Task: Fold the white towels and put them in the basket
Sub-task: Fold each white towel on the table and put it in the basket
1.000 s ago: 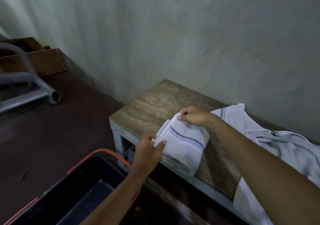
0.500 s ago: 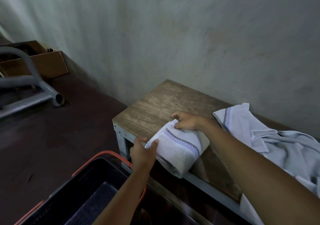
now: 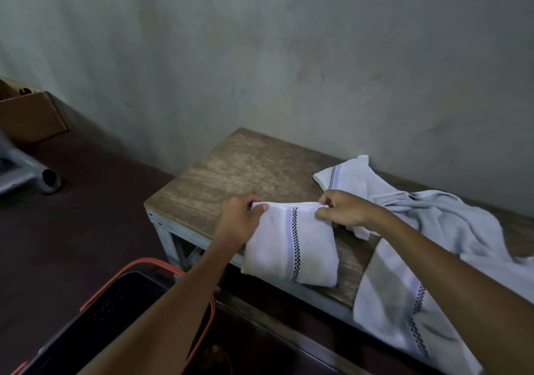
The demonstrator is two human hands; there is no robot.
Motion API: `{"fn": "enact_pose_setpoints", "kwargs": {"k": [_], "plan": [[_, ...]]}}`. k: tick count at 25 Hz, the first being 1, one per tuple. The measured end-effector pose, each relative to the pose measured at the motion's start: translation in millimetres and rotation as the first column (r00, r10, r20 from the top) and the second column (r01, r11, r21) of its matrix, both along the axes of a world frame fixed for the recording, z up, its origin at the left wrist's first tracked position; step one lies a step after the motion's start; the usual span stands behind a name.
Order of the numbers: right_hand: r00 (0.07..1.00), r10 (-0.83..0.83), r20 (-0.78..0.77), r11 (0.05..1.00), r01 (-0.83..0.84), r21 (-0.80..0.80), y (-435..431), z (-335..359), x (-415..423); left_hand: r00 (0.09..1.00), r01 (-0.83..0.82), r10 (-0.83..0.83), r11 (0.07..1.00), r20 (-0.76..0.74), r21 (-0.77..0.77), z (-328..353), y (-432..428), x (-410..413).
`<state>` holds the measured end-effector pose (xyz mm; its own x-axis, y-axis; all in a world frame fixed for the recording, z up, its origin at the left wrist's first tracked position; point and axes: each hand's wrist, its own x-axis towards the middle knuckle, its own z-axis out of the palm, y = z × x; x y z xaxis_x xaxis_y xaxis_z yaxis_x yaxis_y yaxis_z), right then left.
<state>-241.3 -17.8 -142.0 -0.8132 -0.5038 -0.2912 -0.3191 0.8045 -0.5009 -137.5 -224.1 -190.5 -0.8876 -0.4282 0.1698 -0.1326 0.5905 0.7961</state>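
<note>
Step in hand, as I judged it: finishing the fold on one white towel, not yet the transfer. The folded towel [image 3: 291, 247] lay on the wooden bench [image 3: 231, 172] at its front edge, a compact rectangle with the checkered stripe running front to back and its near left corner at or just over the lip. The left hand [image 3: 242, 221] pinched the far left corner, thumb on top and fingers curled under. The right hand [image 3: 344, 208] pinched the far right corner the same way, so both hands were closed on the cloth along its far edge. The next move would probably call for lifting the bundle with both hands without letting the layers slip open, then swinging it left and down into the basket [image 3: 150, 262]. That was dark with an orange rim, on the floor just beside the bench's left end, partly hidden by the left forearm; I couldn't tell what was inside. More work was left: a crumpled heap of towels [image 3: 433, 230] lay on the bench to the right, one hanging towel [image 3: 398, 302] draped over the front edge. The bench top was worn wood on a pale metal frame, set against a plain greyish wall [image 3: 260, 56]. The floor [image 3: 72, 230] was dark, with a cardboard box [image 3: 29, 117] and a metal tube [image 3: 49, 176] far left.
</note>
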Motion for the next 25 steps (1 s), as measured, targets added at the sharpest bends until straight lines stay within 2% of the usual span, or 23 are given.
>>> {"fn": "enact_pose_setpoints", "kwargs": {"k": [3, 8, 14, 19, 20, 22, 24, 25], "plan": [[0.995, 0.019, -0.093, 0.999, -0.016, 0.036, 21, -19, 2, 0.993, 0.108, -0.106, 0.993, 0.051, -0.037, -6, 7, -13], [0.889, 0.104, -0.446, 0.989, -0.043, 0.144, 11, -36, 10, 0.990, 0.137, -0.139, 0.989, 0.032, 0.052, -8, 1, -18], [0.948, -0.106, -0.301, 0.994, 0.088, -0.072, 8, -33, 1, 0.996, 0.079, -0.080, 0.996, -0.044, -0.029, -10, 0, -16], [0.934, -0.221, -0.282, 0.951, 0.142, -0.275, 2, -39, -1, 0.998, 0.057, -0.053, 0.994, -0.038, 0.090, -16, -7, -16], [0.939, -0.208, -0.274, 0.957, 0.138, -0.254, 1, -40, -1, 0.998, 0.053, -0.050, 0.994, -0.031, 0.100, -16, -7, -17], [0.941, -0.142, -0.306, 0.988, 0.117, -0.098, -1, -42, 1, 0.999, 0.049, -0.049, 0.994, -0.008, 0.097, -18, -7, -18], [0.879, -0.049, -0.474, 0.995, 0.085, 0.056, -5, -38, 5, 0.999, 0.032, -0.033, 0.998, 0.033, 0.048, -17, -5, -18], [0.820, -0.016, -0.572, 0.996, 0.060, 0.058, -8, -33, 9, 0.999, 0.010, -0.011, 0.999, 0.043, 0.038, -15, -4, -17]]}}
